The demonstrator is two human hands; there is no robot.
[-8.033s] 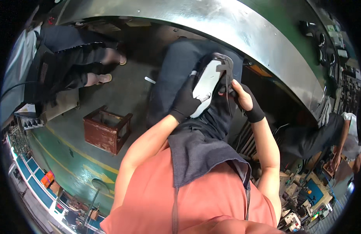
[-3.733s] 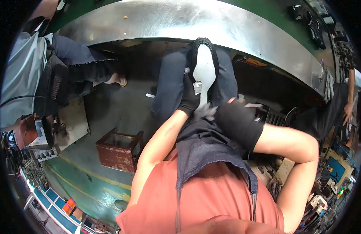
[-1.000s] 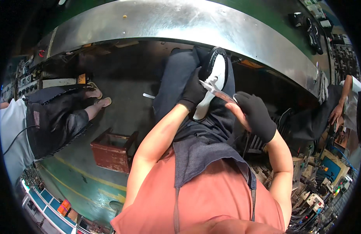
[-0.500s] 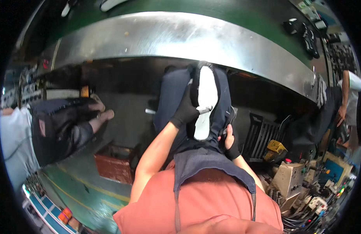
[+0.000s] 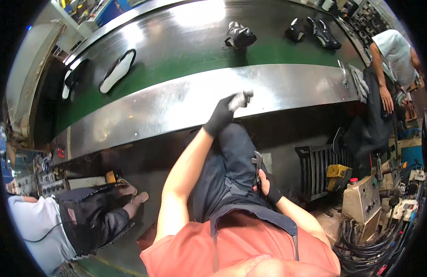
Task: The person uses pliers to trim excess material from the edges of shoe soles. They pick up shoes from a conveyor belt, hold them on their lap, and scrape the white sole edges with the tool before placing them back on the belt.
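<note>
My left hand (image 5: 223, 113), in a black fingerless glove with white-covered fingertips, reaches over the near metal edge of the bench (image 5: 185, 100). Motion smears its fingers, so I cannot tell whether they hold anything. Low beside my right thigh, my right hand (image 5: 265, 183) is closed round a grey metal tool (image 5: 257, 160) with a hooked head. A black shoe (image 5: 240, 35) stands on the dark green belt (image 5: 176, 64) beyond my left hand. On the belt's left lie a shoe with its white sole up (image 5: 118, 71) and another dark shoe with a white sole (image 5: 71, 78).
More black shoes (image 5: 324, 33) stand on the belt's right. One person (image 5: 391, 60) is at the far right, another (image 5: 91, 221) at the left. A black slatted crate (image 5: 317, 168), a yellow block (image 5: 338, 173) and a control box (image 5: 360, 198) with cables are at my right.
My left hand has left my lap and moved forward over the metal edge. The white-soled shoe it gripped is gone from my lap. My right hand still has the tool. The view has tilted up.
</note>
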